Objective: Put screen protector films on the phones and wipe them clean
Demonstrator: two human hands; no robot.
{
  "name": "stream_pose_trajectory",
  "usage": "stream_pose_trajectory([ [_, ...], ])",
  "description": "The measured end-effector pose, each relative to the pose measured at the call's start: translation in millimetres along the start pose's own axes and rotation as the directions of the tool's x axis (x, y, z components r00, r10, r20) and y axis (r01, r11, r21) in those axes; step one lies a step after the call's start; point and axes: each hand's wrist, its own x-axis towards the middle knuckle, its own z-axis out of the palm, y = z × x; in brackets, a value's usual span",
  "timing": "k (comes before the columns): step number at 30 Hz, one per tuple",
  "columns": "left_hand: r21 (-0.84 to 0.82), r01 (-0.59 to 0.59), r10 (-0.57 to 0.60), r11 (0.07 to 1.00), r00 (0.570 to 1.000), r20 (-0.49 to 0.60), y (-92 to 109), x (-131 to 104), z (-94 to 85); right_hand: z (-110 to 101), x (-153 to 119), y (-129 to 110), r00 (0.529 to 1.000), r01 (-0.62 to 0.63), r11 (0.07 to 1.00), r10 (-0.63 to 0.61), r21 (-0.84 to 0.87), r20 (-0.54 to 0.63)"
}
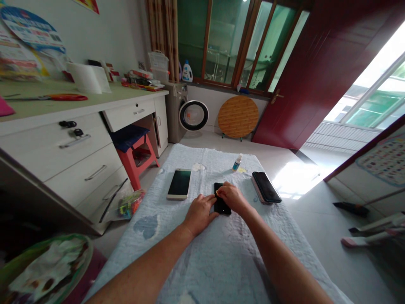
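A small black smartphone [222,207] lies face up on the cloth-covered table between my hands. My left hand [200,212] rests at its left side, fingers stretched towards the phone's edge and the thumb spread apart near its lower corner. Over the upper part of the screen, my right hand [232,196] is closed with the fingertips pinched together against the glass. What it pinches, if anything, is too small to make out. Left of my hands lies a larger white-framed smartphone [179,184]. To the right, a dark phone [266,187] lies on another flat, pinkish item.
A small spray bottle [237,163] stands upright beyond my right hand on the pale blue quilted cloth [209,261]. Left of the table are a desk [126,101], a red stool [139,154] and a waste bin [91,261]. An open-doored washing machine [175,112] stands behind.
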Motion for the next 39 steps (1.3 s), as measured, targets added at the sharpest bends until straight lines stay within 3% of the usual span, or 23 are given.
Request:
stream_pose_trajectory([
  [8, 0.038, 0.010, -0.010, 0.999, 1.000, -0.006, -2, -1, 3.7, 5, 33, 19, 0.985, -0.170, 0.981, 0.165, -0.098, -0.058],
  [15, 0.033, 0.000, 0.001, 0.999, 1.000, -0.017, -3, 0, 6.1, 0, 23, 27, 0.956, -0.287, 0.954, 0.280, -0.086, -0.084],
  [30, 0.028, 0.026, -0.026, 0.999, 1.000, 0.002, -1, 0, 2.8, -9, -51, -5, 0.998, -0.039, 0.998, 0.037, 0.053, 0.043],
  [39, 0.012, 0.014, -0.014, 1.000, 1.000, -0.003, -3, 1, 5.8, 2, -46, -32, 0.994, 0.092, 0.985, -0.100, 0.145, 0.050],
])
